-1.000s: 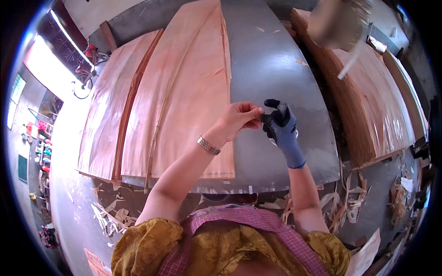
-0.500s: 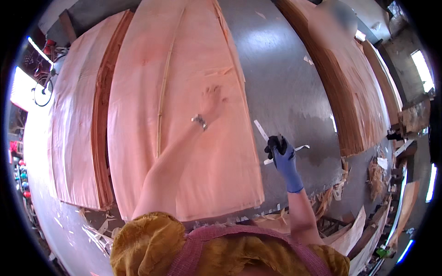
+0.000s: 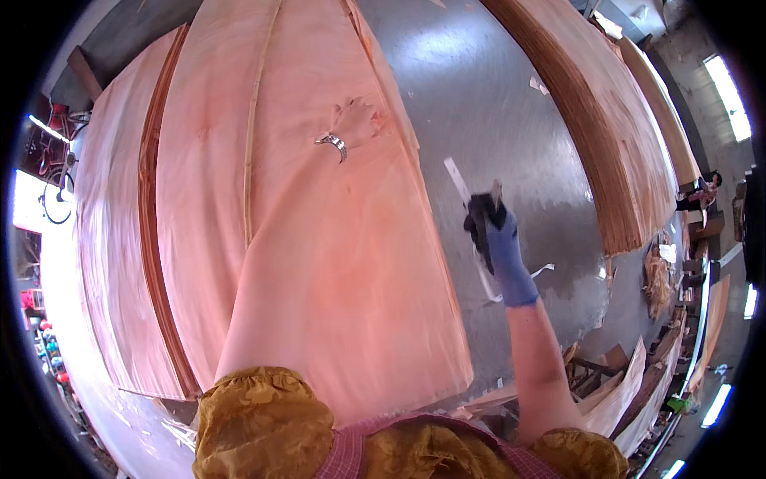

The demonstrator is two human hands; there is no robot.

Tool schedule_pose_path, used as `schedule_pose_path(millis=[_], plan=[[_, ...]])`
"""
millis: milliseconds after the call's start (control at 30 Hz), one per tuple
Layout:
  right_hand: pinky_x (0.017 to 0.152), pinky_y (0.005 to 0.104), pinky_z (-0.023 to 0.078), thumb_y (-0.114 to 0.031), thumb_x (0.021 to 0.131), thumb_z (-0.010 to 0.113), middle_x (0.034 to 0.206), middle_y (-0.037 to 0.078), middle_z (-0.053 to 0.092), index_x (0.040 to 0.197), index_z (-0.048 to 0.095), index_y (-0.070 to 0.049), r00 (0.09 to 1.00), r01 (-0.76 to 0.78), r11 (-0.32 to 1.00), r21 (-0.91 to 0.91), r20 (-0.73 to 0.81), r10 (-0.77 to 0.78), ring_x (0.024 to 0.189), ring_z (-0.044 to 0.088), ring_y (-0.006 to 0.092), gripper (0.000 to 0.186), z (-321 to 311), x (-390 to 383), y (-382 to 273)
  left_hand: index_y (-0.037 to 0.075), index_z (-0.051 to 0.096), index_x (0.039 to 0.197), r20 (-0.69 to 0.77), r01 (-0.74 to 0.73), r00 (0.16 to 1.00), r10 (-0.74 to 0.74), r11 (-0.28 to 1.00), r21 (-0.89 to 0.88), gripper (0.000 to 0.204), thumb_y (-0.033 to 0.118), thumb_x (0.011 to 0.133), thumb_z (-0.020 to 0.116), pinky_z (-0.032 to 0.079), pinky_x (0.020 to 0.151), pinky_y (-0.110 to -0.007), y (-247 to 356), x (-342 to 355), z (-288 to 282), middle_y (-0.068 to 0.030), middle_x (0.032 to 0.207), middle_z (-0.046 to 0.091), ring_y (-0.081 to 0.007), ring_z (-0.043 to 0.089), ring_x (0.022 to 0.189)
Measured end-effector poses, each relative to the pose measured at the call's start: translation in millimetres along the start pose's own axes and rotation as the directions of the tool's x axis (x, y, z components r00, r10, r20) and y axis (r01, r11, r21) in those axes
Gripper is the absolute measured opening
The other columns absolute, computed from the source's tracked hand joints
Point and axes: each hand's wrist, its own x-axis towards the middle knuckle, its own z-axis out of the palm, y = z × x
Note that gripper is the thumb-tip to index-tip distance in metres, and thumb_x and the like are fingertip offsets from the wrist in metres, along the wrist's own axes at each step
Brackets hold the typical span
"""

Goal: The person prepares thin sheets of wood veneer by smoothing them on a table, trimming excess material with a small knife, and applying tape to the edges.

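Observation:
My bare left hand, a silver band at its wrist, lies with fingers spread on a large pinkish wood veneer sheet, towards its right edge. My right hand, in a blue glove with black palm and fingers, is closed above the grey metal tabletop, right of the sheet. A narrow white strip sticks out of that fist and trails below it in a bent length. A small greyish flat piece juts up from the fingers; its kind cannot be made out. A thin pale stick lies lengthwise on the sheet.
Another veneer stack stands on the left, its reddish edge towards me. At the right is a thick stack with a brown layered edge. Torn veneer scraps lie at the lower right, and white shreds at the lower left.
Both hands have moved farther forward, the left sliding over the veneer. The right fist has risen in the picture along with the white strip. The view has shifted, and a blurred shape at the upper right is gone.

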Motion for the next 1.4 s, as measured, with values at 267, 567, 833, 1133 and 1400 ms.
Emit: schedule_pose_path(millis=[267, 567, 833, 1133, 1400], plan=[[0.045, 0.0203, 0.033, -0.031, 0.089, 0.066, 0.066, -0.007, 0.049, 0.099, 0.061, -0.013, 0.972, -0.197, 0.954, 0.226, 0.171, 0.161, 0.054, 0.044, 0.0036, 0.022, 31, 136, 19, 0.015, 0.067, 0.088, 0.039, 0.006, 0.999, -0.001, 0.990, -0.138, 0.014, 0.018, 0.074, 0.063, 0.036, 0.088, -0.041, -3, 11, -8, -0.0074, 0.094, 0.063, -0.0229, 0.056, 0.098], [0.042, 0.0216, 0.028, -0.029, 0.092, 0.059, 0.061, -0.008, 0.040, 0.113, 0.064, -0.016, 0.886, -0.301, 0.923, 0.241, 0.429, 0.177, 0.050, 0.039, 0.0048, 0.025, 95, 194, 23, 0.001, 0.062, 0.089, 0.042, -0.081, 0.986, 0.159, 0.693, -0.716, 0.005, 0.005, 0.087, 0.063, 0.049, 0.073, -0.029, -35, 26, 10, -0.0072, 0.085, 0.065, -0.0138, 0.060, 0.080], [0.043, 0.0227, 0.034, -0.033, 0.085, 0.069, 0.061, -0.006, 0.047, 0.109, 0.065, -0.015, 0.868, -0.221, 0.975, -0.016, 0.452, 0.204, 0.050, 0.043, 0.0063, 0.030, 115, 195, 4, 0.002, 0.058, 0.091, 0.082, -0.027, 0.988, 0.130, 0.677, -0.735, 0.004, 0.004, 0.089, 0.061, 0.048, 0.080, -0.026, -36, 17, 10, -0.0016, 0.088, 0.063, -0.0102, 0.058, 0.084], [0.042, 0.0242, 0.035, -0.034, 0.083, 0.071, 0.062, -0.004, 0.049, 0.098, 0.065, -0.013, 0.950, -0.169, 0.986, 0.000, 0.265, 0.163, 0.049, 0.044, 0.0084, 0.027, 127, 206, 15, 0.002, 0.062, 0.101, -0.121, -0.149, 0.988, 0.098, 0.814, -0.561, 0.014, 0.009, 0.089, 0.062, 0.049, 0.074, -0.027, -43, 10, 12, -0.0046, 0.091, 0.067, -0.0135, 0.061, 0.082], [0.043, 0.0230, 0.033, -0.033, 0.088, 0.066, 0.062, -0.005, 0.048, 0.105, 0.065, -0.014, 0.896, -0.265, 0.958, 0.111, 0.396, 0.202, 0.049, 0.042, 0.0067, 0.026, 119, 213, 14, 0.001, 0.061, 0.088, 0.220, 0.159, 0.975, 0.020, 0.627, -0.762, 0.009, 0.010, 0.089, 0.063, 0.044, 0.066, -0.024, -52, 5, 3, 0.0031, 0.079, 0.057, -0.0050, 0.050, 0.071]])
